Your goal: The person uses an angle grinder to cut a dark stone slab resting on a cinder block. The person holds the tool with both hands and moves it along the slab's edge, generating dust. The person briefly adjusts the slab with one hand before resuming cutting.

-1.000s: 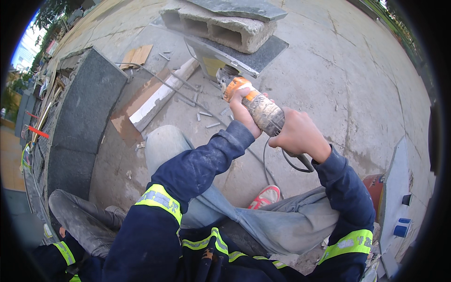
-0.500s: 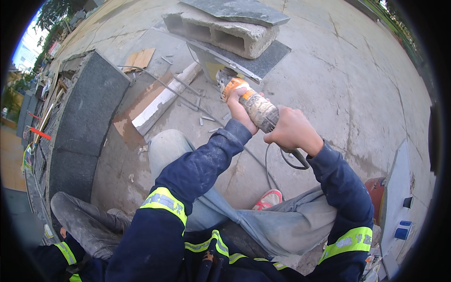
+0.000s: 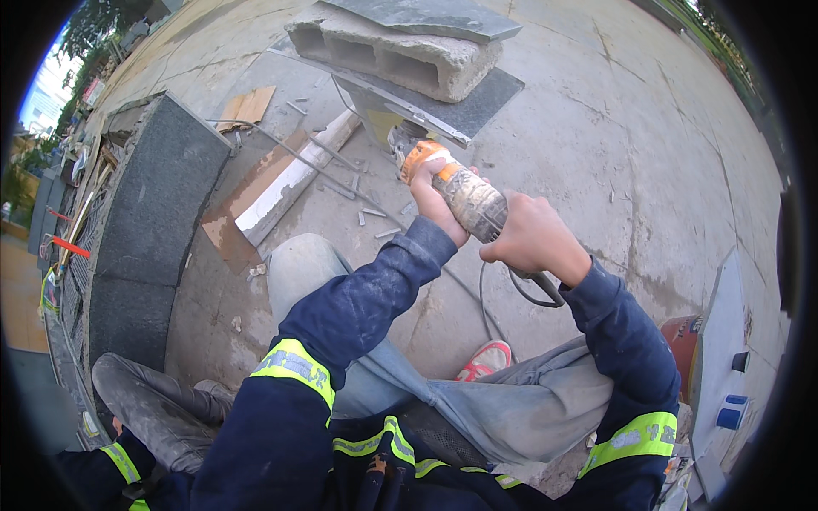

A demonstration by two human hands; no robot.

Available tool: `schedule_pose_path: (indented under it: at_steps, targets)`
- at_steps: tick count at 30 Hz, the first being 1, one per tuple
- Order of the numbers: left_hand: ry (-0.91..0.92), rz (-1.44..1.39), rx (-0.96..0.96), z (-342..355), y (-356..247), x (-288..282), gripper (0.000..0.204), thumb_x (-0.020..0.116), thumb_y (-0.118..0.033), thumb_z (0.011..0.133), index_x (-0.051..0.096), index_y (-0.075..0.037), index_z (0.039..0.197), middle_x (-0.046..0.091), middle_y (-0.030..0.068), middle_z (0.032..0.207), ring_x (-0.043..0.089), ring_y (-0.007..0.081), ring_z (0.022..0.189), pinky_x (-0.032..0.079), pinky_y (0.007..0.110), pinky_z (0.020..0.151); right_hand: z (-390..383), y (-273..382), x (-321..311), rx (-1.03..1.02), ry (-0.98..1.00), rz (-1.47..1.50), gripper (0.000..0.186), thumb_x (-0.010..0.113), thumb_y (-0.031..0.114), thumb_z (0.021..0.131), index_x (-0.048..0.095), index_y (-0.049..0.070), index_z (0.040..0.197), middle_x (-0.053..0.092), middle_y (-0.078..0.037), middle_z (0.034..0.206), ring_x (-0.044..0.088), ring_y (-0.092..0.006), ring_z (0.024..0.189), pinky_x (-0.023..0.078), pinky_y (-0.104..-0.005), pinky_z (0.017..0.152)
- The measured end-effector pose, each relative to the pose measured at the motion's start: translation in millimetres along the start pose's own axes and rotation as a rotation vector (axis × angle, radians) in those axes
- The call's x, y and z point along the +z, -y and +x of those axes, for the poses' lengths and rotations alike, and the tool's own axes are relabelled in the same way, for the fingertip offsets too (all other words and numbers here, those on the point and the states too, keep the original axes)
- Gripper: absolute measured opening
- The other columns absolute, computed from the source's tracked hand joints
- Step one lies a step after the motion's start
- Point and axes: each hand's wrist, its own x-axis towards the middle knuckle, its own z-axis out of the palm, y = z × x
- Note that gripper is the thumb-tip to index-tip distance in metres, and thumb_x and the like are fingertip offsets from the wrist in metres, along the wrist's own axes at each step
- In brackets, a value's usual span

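Observation:
My left hand (image 3: 434,198) grips the orange front housing of a dusty angle grinder (image 3: 460,183), and my right hand (image 3: 532,238) is wrapped round its rear end, where a black cord hangs down. The grinder's head is at the lower edge of a standing stone slab (image 3: 379,106) with a pale strip along its edge and a yellowish patch, partly hidden by the tool. A dark slab (image 3: 494,95) lies behind it under a hollow concrete block (image 3: 460,68), which carries another broken grey slab (image 3: 426,19).
Dark slabs (image 3: 145,213) stand at left beside another person's leg (image 3: 153,400). A white-faced board (image 3: 281,196), cardboard (image 3: 243,109), cables and several small offcuts lie on the concrete. A grey panel (image 3: 716,341) and a reddish bucket (image 3: 680,341) are at right. My legs are crossed below my arms.
Compared with a second ago, the grinder and both hands sit slightly lower in the picture and a little to the left. Both hands keep their grip.

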Motion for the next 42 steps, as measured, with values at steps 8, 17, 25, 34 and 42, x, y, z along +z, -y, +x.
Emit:
schedule_pose_path:
  at_steps: [8,17,25,34,42]
  targets:
    - [-0.005,0.031,0.017,-9,3,6,0.060,0.061,-0.039,0.073,0.039,0.000,0.114,0.050,0.0137,0.097,0.056,0.0306,0.087,0.051,0.046,0.081,-7,-2,-3,-0.002,-0.001,0.021,0.054,0.073,0.029,0.059,0.057,-0.011,0.091,0.064,-0.027,0.076,0.067,-0.0400,0.076,0.055,-0.0395,0.072]
    - [-0.031,-0.020,-0.010,-21,10,13,0.054,0.061,-0.032,0.073,0.037,-0.006,0.114,0.053,0.0139,0.092,0.058,0.0314,0.081,0.053,0.046,0.075,-19,-6,-6,-0.020,-0.015,0.036,0.052,0.073,0.027,0.059,0.057,-0.010,0.091,0.064,-0.027,0.076,0.066,-0.0415,0.077,0.054,-0.0411,0.072]
    - [-0.050,-0.018,-0.018,-31,15,19,0.054,0.060,-0.033,0.074,0.038,-0.004,0.114,0.053,0.0133,0.093,0.059,0.0305,0.081,0.054,0.045,0.074,-28,-4,-10,0.028,-0.001,0.041,0.051,0.074,0.026,0.060,0.057,-0.010,0.093,0.064,-0.028,0.078,0.066,-0.0418,0.078,0.054,-0.0420,0.073]
    - [-0.002,0.005,-0.028,-33,23,15,0.057,0.059,-0.036,0.075,0.036,-0.003,0.115,0.052,0.0135,0.096,0.057,0.0313,0.086,0.052,0.047,0.080,-36,-12,-10,0.002,-0.010,0.040,0.051,0.075,0.027,0.060,0.056,-0.010,0.091,0.064,-0.028,0.079,0.066,-0.0426,0.078,0.054,-0.0424,0.073]
    - [0.004,0.013,-0.021,-37,24,20,0.056,0.060,-0.036,0.075,0.036,-0.004,0.114,0.051,0.0133,0.095,0.057,0.0310,0.086,0.053,0.046,0.079,-39,-11,-12,0.021,-0.003,0.039,0.052,0.075,0.028,0.060,0.056,-0.009,0.090,0.064,-0.027,0.077,0.065,-0.0427,0.076,0.054,-0.0425,0.072]
